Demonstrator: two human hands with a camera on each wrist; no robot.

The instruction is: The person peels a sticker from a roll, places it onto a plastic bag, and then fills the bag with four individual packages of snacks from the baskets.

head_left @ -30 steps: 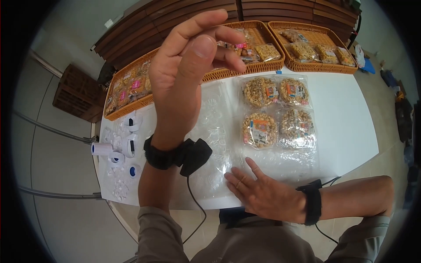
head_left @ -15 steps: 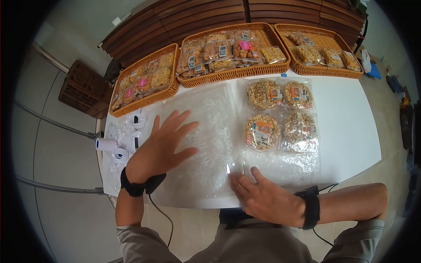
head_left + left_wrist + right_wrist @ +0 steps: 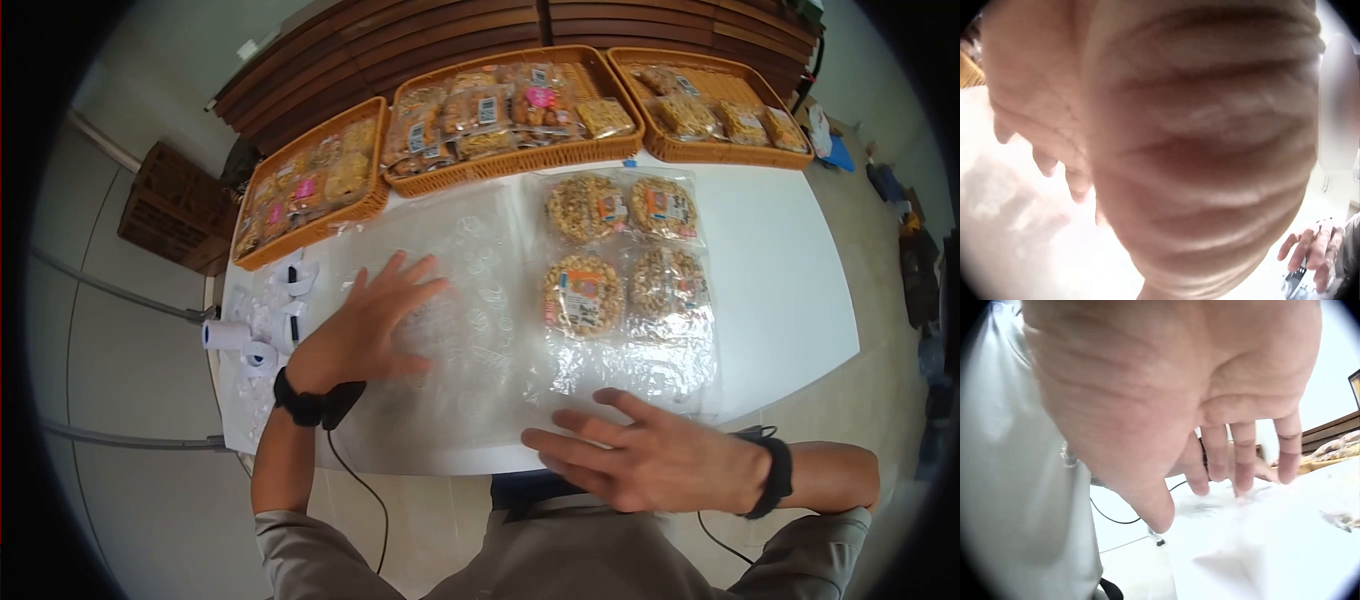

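Clear printed plastic bags [image 3: 480, 260] lie flat, overlapping, on the middle of the white table. Over their left part my left hand [image 3: 350, 330] is spread, fingers apart and holding nothing; its palm fills much of the left wrist view. My right hand [image 3: 665, 460] is by the table's front edge, above the near end of a clear plastic pack, its fingers apart with nothing in them. In the right wrist view the palm [image 3: 1179, 381] faces the bright tabletop. That pack [image 3: 640, 375] holds several round puffed-grain cakes [image 3: 585, 295] with orange labels.
Three wicker baskets [image 3: 520, 158] of bagged snacks line the back of the table. At the left edge lie a white label roll [image 3: 228, 335], tape rings [image 3: 258, 357] and scraps of clear plastic. A cable hangs from each wrist band.
My left hand has come down from high in front of the baskets to the plastic bags. My right hand has lifted off the plastic and spread its fingers.
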